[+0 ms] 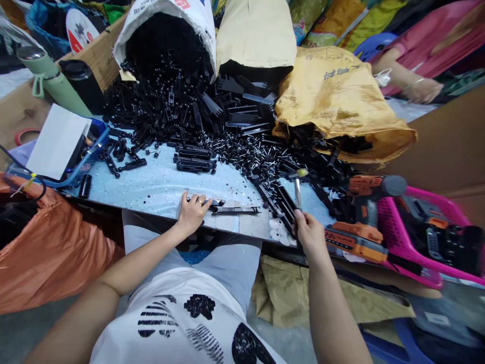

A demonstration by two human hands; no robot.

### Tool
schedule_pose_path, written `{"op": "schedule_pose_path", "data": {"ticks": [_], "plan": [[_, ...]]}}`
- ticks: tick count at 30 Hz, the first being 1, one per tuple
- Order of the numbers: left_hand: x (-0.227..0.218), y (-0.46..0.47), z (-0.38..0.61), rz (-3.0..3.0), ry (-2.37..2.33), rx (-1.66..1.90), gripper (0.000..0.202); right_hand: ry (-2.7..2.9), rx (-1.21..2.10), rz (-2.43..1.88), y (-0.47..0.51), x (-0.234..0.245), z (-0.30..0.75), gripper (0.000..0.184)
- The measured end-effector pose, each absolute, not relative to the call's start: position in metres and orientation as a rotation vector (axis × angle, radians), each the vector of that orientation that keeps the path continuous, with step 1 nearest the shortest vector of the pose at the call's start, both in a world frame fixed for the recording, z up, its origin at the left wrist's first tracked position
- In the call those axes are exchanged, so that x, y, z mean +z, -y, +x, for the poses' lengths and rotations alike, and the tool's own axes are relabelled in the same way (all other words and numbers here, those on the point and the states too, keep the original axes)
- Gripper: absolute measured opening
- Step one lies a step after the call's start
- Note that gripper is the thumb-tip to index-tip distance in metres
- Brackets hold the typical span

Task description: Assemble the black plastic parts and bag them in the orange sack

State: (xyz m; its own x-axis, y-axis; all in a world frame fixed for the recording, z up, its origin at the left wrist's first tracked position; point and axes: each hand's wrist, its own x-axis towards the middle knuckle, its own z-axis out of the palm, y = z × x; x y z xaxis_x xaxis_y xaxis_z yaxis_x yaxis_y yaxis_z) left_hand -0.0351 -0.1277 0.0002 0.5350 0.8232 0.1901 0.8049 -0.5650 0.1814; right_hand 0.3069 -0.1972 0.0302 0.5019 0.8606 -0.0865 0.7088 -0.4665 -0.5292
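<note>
At the near edge of the blue work surface, my left hand (193,212) has its fingers closed on a slim black plastic part (216,202). Right beside it lies a longer black part (238,210), flat on a worn grey patch of the surface. My right hand (310,232) grips a small hammer (297,192) by its handle; the metal shaft and yellowish head point away from me. Several long black strips (287,205) lie just left of the hammer, close to my right hand. A short stack of black parts (194,159) sits beyond my left hand.
Loose black parts (162,106) and small screw-like pieces (242,151) spill from a white sack (129,30), a cream sack (257,30) and a yellow sack (326,96). An orange cordless drill (359,222) and pink basket (390,232) stand right. A co-worker's hand (424,91) shows beyond.
</note>
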Motion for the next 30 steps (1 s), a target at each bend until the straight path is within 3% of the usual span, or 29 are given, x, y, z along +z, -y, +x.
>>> {"op": "schedule_pose_path", "data": {"ticks": [2,4,9,13,18,24,30], "plan": [[0.003,0.129,-0.035,2.690,-1.425,0.385,0.044,1.330,0.857,-2.120,0.206,0.054,0.279,0.043],[0.004,0.129,-0.035,2.692,-1.433,0.380,0.045,1.430,0.981,-2.063,0.216,0.080,0.248,0.039],[0.003,0.131,-0.035,2.683,-1.436,0.390,0.044,1.793,0.427,-2.198,0.237,0.103,0.195,0.033],[0.001,0.131,-0.034,2.690,-1.437,0.392,0.044,2.070,0.360,-2.288,0.247,0.090,0.189,0.032],[-0.001,0.129,-0.036,2.699,-1.415,0.391,0.045,1.899,0.090,-2.247,0.256,0.088,0.186,0.036],[0.001,0.128,-0.039,2.721,-1.334,0.427,0.045,1.969,0.369,-2.329,0.250,0.065,0.199,0.037],[0.001,0.122,-0.047,2.856,-1.134,0.489,0.036,1.403,-0.073,-2.887,0.211,0.054,0.320,0.048]]}}
